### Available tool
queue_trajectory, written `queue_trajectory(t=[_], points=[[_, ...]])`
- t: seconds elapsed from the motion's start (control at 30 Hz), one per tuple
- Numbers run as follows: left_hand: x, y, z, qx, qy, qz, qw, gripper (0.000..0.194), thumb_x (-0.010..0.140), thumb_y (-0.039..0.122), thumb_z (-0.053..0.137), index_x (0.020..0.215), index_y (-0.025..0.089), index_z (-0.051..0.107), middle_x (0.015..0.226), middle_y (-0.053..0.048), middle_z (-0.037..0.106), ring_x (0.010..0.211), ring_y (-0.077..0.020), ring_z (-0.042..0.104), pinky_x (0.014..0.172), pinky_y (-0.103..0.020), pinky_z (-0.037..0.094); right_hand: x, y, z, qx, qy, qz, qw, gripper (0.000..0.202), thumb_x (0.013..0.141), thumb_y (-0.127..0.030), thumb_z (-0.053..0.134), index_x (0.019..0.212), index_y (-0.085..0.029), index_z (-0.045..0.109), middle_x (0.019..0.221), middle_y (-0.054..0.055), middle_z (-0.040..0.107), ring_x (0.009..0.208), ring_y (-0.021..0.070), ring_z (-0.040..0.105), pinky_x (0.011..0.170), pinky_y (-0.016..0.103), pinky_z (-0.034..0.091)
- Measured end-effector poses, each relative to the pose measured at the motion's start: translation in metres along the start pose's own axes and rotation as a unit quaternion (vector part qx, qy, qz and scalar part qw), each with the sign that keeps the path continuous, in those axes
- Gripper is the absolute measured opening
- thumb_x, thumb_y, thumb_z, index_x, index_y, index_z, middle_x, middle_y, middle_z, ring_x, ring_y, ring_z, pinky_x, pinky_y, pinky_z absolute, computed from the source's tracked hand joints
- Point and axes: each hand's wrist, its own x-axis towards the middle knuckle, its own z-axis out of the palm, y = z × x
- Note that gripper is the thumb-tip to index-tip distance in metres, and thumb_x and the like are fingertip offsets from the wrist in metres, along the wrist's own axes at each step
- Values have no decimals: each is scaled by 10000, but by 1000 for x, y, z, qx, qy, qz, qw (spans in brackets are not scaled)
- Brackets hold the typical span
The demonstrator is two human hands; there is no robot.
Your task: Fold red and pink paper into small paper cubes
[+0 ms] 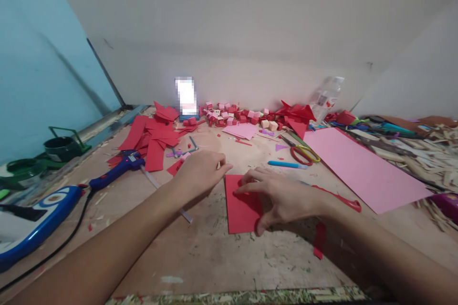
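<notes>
A flat red paper piece (239, 214) lies on the wooden board in front of me. My right hand (281, 195) rests over its right side, fingers spread and touching the paper. Just left of and beyond the paper is my left hand (200, 171), above the board, its fingers bent and partly turned away; whether it holds anything is hidden. A small red and pink paper piece (176, 167) shows beside the left hand. Behind my right wrist lies a red-handled tool (352, 204), partly covered. A red strip (319, 240) is under my right forearm.
A blue glue gun (116, 171) and red sheets (155, 150) lie left. Small red and pink cubes (229, 116) line the back near a lit phone (186, 96). Scissors (304, 153), a blue pen (286, 165), a pink sheet (368, 171) and a bottle (328, 97) are right.
</notes>
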Motion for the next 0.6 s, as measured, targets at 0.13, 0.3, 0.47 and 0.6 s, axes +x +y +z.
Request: queue_trajectory(t=[0.13,0.3,0.47,0.6], points=[[1,-3,-1,-4,19,1,1000,415,974,439,483,667,188,605,722,-52,665,679,-198,546,596,-311,263,1,2,1,15,8,19,1000,583,740,-427,869,1255,-206,708,1187,104,630,1103,300,565,937,414,452],[1,-3,-7,-43,55,12,998,466,964,484,493,610,186,547,637,-20,593,606,-165,478,598,-310,246,2,4,-1,151,81,52,984,197,837,-306,771,1015,-220,774,1000,57,689,908,221,628,821,340,478],[-2,2,-30,-135,90,37,986,465,946,482,517,591,185,556,612,-8,564,622,-156,468,621,-289,303,4,11,-4,333,160,103,923,149,850,-336,720,810,-197,759,847,53,715,806,209,622,753,331,480],[-11,5,-50,-186,16,87,978,377,938,445,543,721,189,712,671,-22,646,655,-165,531,630,-276,371,5,19,0,485,202,117,843,249,774,-419,795,791,-173,762,785,49,700,750,191,602,740,322,465]])
